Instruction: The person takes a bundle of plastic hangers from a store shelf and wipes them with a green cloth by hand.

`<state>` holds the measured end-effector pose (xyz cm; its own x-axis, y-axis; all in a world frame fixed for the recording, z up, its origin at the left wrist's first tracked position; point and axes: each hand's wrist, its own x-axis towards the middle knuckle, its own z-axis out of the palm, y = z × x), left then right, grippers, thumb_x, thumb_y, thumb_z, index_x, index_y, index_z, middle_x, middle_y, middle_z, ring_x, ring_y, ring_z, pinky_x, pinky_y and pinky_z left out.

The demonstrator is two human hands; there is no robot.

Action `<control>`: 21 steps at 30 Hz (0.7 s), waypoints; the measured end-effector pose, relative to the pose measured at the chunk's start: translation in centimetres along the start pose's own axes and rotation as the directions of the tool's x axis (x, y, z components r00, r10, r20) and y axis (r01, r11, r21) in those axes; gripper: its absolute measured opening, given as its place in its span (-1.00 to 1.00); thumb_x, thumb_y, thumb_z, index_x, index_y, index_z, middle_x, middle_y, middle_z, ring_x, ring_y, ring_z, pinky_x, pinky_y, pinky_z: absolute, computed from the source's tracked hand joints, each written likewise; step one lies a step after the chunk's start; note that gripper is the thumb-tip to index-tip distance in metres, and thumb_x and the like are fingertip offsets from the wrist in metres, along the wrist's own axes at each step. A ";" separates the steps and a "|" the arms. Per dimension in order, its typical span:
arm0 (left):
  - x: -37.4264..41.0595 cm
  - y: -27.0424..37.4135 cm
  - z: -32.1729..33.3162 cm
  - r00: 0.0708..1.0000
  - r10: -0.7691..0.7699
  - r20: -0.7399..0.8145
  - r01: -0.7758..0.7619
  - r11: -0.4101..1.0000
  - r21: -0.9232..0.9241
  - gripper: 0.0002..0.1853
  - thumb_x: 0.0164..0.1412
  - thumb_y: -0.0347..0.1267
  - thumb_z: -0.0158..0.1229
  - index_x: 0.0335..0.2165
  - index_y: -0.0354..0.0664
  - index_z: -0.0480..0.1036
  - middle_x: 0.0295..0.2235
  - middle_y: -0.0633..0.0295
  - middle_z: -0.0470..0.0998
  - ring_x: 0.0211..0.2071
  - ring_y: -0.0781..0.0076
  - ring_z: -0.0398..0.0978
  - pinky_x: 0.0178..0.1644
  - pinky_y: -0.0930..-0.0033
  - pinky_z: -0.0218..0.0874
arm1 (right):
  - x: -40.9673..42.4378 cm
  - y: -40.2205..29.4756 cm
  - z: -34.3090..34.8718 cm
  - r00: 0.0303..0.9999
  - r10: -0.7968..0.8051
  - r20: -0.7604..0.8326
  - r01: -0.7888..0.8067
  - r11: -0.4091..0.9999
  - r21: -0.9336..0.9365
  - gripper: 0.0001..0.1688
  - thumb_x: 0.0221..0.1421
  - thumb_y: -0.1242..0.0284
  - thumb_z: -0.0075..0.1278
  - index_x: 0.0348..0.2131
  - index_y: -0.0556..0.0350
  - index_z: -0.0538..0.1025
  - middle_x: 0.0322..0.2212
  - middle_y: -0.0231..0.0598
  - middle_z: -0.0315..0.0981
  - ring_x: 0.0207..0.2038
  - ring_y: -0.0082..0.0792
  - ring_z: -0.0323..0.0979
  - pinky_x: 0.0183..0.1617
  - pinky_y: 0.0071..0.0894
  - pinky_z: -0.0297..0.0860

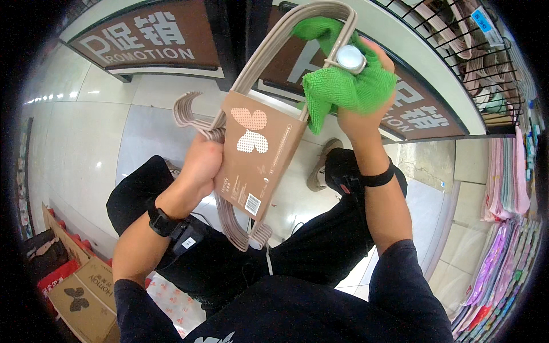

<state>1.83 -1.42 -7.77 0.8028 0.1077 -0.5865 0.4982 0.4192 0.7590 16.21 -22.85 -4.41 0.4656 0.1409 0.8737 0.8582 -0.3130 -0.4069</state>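
Observation:
A bundle of beige clothes hangers (274,47) is held tilted before me, wrapped in a brown cardboard sleeve (261,156) with butterfly prints and a barcode. My left hand (205,160) grips the bundle's left side just below the hanger hooks (186,110); its fingers are hidden behind the sleeve. At the bundle's upper right end, my right hand (369,109) clasps a green microfiber cloth (356,88), which is bunched around the hanger bars. A round pale disc (349,58) sits there within a hanger loop, against the cloth.
Promotion-marked display panels (150,38) stand ahead. A black wire basket (459,55) holding hangers is at upper right. Folded textiles (497,266) line the right side. Cardboard boxes (88,296) stand at lower left. My black-trousered knees (137,193) are spread beneath the bundle over the tiled floor (81,141).

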 end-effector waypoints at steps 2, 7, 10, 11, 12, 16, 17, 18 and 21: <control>-0.4 0.0 0.7 0.999 0.039 -0.009 -0.039 0.999 -0.008 -0.63 0.18 -0.68 -0.21 -0.03 -0.47 0.30 -0.17 -0.11 0.51 -0.25 0.18 0.60 -0.25 0.24 0.52 | 0.6 -0.4 0.2 0.987 -0.162 -0.021 0.160 0.984 -0.076 -0.49 -0.13 0.53 0.27 -0.12 0.27 0.49 -0.20 -0.08 0.50 -0.18 -0.27 0.46 -0.06 -0.39 0.36; -0.1 0.2 0.4 1.000 -0.013 0.025 0.013 1.000 0.007 -0.65 0.20 -0.66 -0.23 -0.05 -0.50 0.31 -0.19 -0.13 0.52 -0.26 0.18 0.60 -0.25 0.25 0.53 | 0.3 1.2 -0.7 0.985 -0.161 0.057 0.162 0.987 -0.015 -0.54 -0.17 0.59 0.23 -0.17 0.28 0.50 -0.29 -0.08 0.51 -0.26 -0.24 0.47 -0.14 -0.40 0.37; -0.1 0.2 0.3 0.998 -0.062 0.028 0.061 0.997 0.038 -0.64 0.23 -0.63 -0.25 -0.02 -0.50 0.30 -0.18 -0.14 0.52 -0.25 0.14 0.60 -0.22 0.19 0.53 | 0.1 1.6 -0.2 0.994 -0.106 -0.028 0.108 0.993 0.054 -0.57 -0.24 0.59 0.23 -0.24 0.27 0.52 -0.36 -0.09 0.51 -0.34 -0.22 0.48 -0.22 -0.40 0.39; -0.1 0.1 0.2 0.996 -0.084 0.028 0.082 0.995 0.050 -0.64 0.24 -0.62 -0.25 -0.01 -0.50 0.29 -0.17 -0.14 0.53 -0.24 0.12 0.60 -0.21 0.16 0.52 | 0.0 1.3 -0.1 0.995 -0.090 -0.039 0.092 0.994 0.056 -0.58 -0.24 0.60 0.23 -0.25 0.28 0.51 -0.36 -0.10 0.51 -0.35 -0.24 0.48 -0.23 -0.42 0.38; 0.0 -0.1 -0.1 0.991 -0.112 0.067 0.111 0.993 0.031 -0.64 0.25 -0.61 -0.25 -0.01 -0.50 0.31 -0.16 -0.14 0.53 -0.24 0.12 0.60 -0.21 0.16 0.52 | 0.0 1.1 -0.1 0.996 -0.073 -0.050 0.076 0.995 0.058 -0.58 -0.23 0.60 0.23 -0.26 0.28 0.51 -0.36 -0.11 0.51 -0.36 -0.26 0.48 -0.24 -0.44 0.38; 0.9 -1.5 -0.9 0.955 -0.240 0.172 0.249 0.968 -0.036 -0.65 0.28 -0.58 -0.23 -0.02 -0.48 0.34 -0.15 -0.14 0.53 -0.23 0.14 0.61 -0.19 0.13 0.51 | -0.2 0.8 -0.3 0.996 0.030 -0.086 -0.037 0.997 -0.074 -0.64 -0.18 0.61 0.24 -0.29 0.30 0.51 -0.40 -0.17 0.52 -0.38 -0.36 0.48 -0.24 -0.48 0.37; 1.0 -1.7 -0.9 0.943 -0.277 0.186 0.290 0.956 -0.051 -0.65 0.28 -0.56 -0.22 -0.02 -0.47 0.35 -0.14 -0.14 0.54 -0.22 0.15 0.61 -0.19 0.13 0.51 | -0.2 0.8 -0.3 0.985 0.122 -0.123 -0.132 0.988 -0.082 -0.66 -0.16 0.61 0.24 -0.29 0.31 0.51 -0.41 -0.18 0.53 -0.39 -0.37 0.48 -0.23 -0.49 0.37; 1.0 -1.7 -0.8 0.939 -0.289 0.184 0.306 0.950 -0.069 -0.66 0.31 -0.53 -0.22 -0.01 -0.46 0.35 -0.14 -0.14 0.54 -0.23 0.15 0.61 -0.21 0.14 0.52 | -0.3 0.8 -0.3 0.964 0.212 -0.159 -0.227 0.970 -0.086 -0.68 -0.14 0.61 0.24 -0.29 0.31 0.51 -0.42 -0.19 0.53 -0.39 -0.39 0.48 -0.23 -0.50 0.37; 0.9 -1.7 -0.1 0.927 -0.315 0.202 0.341 0.934 -0.107 -0.66 0.37 -0.47 -0.23 0.01 -0.41 0.33 -0.14 -0.12 0.54 -0.25 0.17 0.62 -0.24 0.17 0.55 | -0.1 1.7 0.0 0.905 0.385 -0.183 -0.377 0.923 0.080 -0.71 -0.10 0.62 0.23 -0.30 0.31 0.52 -0.42 -0.26 0.55 -0.40 -0.41 0.49 -0.22 -0.50 0.38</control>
<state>1.66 -1.99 -9.61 0.6534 -0.2146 -0.7260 0.7040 0.5248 0.4785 17.64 -23.37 -5.17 0.7122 -0.1646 0.6824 0.6338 -0.2672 -0.7259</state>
